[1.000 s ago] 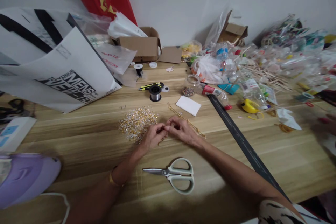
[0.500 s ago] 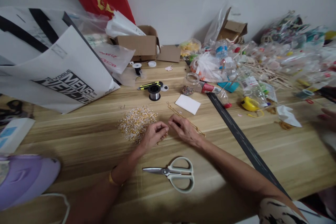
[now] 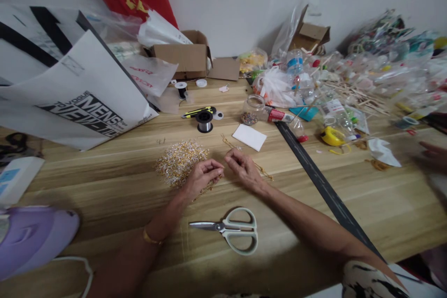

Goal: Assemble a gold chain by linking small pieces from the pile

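My left hand [image 3: 203, 176] is closed in a pinch beside a pile of gold and clear beads [image 3: 179, 160]. Small gold pieces show at its fingertips and below the palm; their exact kind is too small to make out. Close by, fingertips nearly meeting the left ones, my right hand [image 3: 245, 171] is also pinched; what it grips is hidden. A gold chain [image 3: 264, 172] lies on the table, partly covered by the right hand. Nearer to me, white-handled scissors [image 3: 226, 228] rest with blades pointing left.
Beyond the hands are a wire spool [image 3: 204, 123], a cutter knife [image 3: 195, 111], a white card [image 3: 249, 137] and a jar of beads [image 3: 252, 111]. Plastic bottles [image 3: 333, 114] crowd the right side. A white bag [image 3: 94, 93] and a purple appliance [image 3: 38, 237] stand left. Another person's hand [image 3: 435, 151] shows far right.
Both hands stay close together in a pinch, with only slight finger movement. The view has shifted a little. The other person's hand at far right has moved slightly left.
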`<state>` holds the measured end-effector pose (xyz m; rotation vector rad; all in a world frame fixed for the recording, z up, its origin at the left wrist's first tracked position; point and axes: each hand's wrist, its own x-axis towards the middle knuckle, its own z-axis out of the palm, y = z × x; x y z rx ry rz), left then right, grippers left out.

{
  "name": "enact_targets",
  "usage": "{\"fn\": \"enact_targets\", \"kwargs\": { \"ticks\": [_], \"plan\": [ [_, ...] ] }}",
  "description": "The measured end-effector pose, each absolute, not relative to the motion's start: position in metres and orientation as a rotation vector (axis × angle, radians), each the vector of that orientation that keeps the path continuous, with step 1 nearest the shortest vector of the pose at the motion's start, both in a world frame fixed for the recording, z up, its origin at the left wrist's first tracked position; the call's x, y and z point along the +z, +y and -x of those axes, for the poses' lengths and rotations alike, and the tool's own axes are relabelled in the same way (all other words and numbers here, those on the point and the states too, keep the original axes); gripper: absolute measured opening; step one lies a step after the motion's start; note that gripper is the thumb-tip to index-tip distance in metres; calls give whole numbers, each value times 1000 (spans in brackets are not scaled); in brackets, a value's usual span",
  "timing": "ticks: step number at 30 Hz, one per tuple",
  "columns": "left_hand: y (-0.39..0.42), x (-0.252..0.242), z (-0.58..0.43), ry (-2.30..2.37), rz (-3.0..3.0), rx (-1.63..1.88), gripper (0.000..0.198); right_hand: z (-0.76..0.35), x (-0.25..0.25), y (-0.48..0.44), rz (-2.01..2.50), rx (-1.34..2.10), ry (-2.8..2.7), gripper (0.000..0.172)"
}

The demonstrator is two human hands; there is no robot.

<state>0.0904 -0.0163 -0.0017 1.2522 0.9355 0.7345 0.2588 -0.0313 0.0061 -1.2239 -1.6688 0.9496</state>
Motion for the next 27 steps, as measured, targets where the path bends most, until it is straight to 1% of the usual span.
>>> {"fn": "enact_targets", "kwargs": {
  "ticks": [6,14,27],
  "plan": [
    [-16,2,-90,942,-1295,732,16,-257,4,-32,1234,1002,-1641,25],
    [-14,-1,-89,937,-1284,737,17,-256,8,-34,1194,1015,-1636,25],
    [-17,2,-87,905,-1404,682,23,-264,7,-28,1210,1139,-1643,26]
  ]
}}
